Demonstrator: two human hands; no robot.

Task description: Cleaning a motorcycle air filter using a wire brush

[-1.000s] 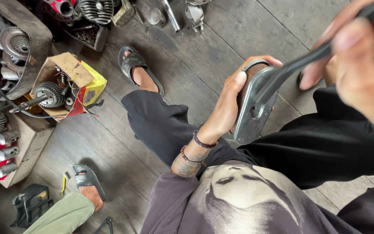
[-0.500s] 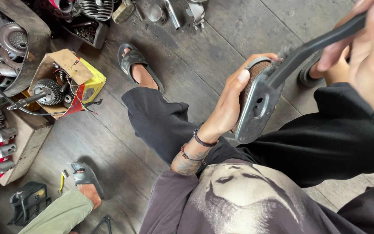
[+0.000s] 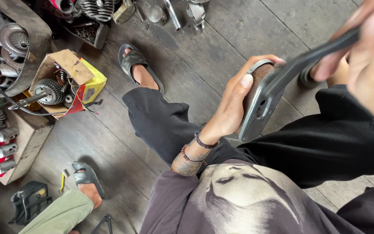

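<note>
Down over the person's lap, the left hand [image 3: 232,106] is wrapping its fingers around a grey metal part [image 3: 262,102] with a brown mesh face, holding it upright above the black trouser leg [image 3: 161,123]. Close to the camera and blurred, the right hand [image 3: 366,56] is gripping a dark metal bar [image 3: 308,60] whose far end is touching the top of that part. Off to the left on the wooden floor [image 3: 221,39], an open cardboard box [image 3: 68,82] is holding a gear, and another person's sandalled foot [image 3: 87,184] is showing near the bottom edge.
</note>
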